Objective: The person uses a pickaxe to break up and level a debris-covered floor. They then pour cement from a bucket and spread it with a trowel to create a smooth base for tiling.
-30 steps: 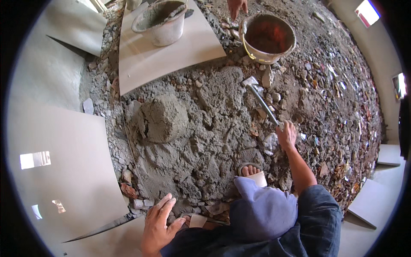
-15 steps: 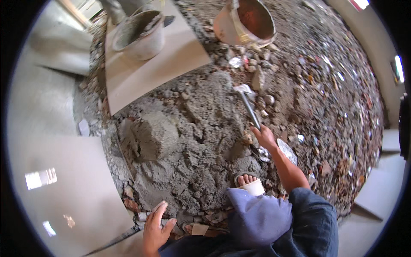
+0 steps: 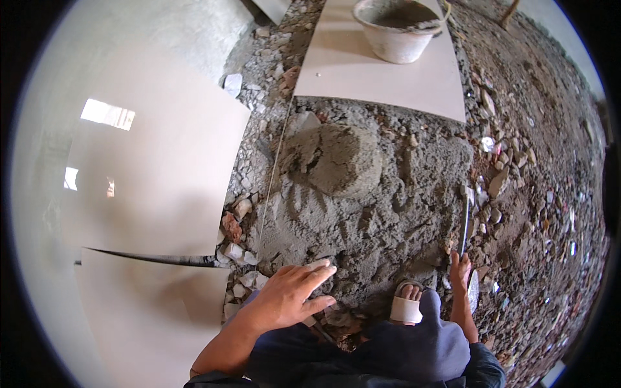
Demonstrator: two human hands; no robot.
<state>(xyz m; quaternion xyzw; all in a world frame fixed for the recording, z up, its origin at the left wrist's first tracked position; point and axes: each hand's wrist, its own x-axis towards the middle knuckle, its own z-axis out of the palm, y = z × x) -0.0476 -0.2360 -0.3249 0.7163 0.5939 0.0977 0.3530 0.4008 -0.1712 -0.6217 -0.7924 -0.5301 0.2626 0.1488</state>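
Observation:
My left hand (image 3: 292, 292) is open, fingers spread, above the near edge of the grey mortar bed (image 3: 362, 226). Nothing is in it. At the right side of the bed, my right hand (image 3: 460, 271) grips the lower end of a hammer (image 3: 465, 223) with a slim grey shaft. The hammer's pale head points away from me, by the border of mortar and rubble. A rounded heap of mortar (image 3: 339, 158) rises in the far left part of the bed. Along the bed's left side runs a thin taut string (image 3: 272, 174).
A large pale tile (image 3: 381, 84) lies beyond the mortar, bearing a bucket (image 3: 401, 48) of grey mix. Glossy tiles (image 3: 162, 174) cover the left, with stones (image 3: 242, 208) along their edge. Rubble (image 3: 537, 213) spreads on the right. My sandalled foot (image 3: 407, 304) rests near the mortar.
The view has swung left, so the bed and bucket appear farther right and the second bucket is out of sight. My left hand has come up over the mortar; the right still holds the hammer.

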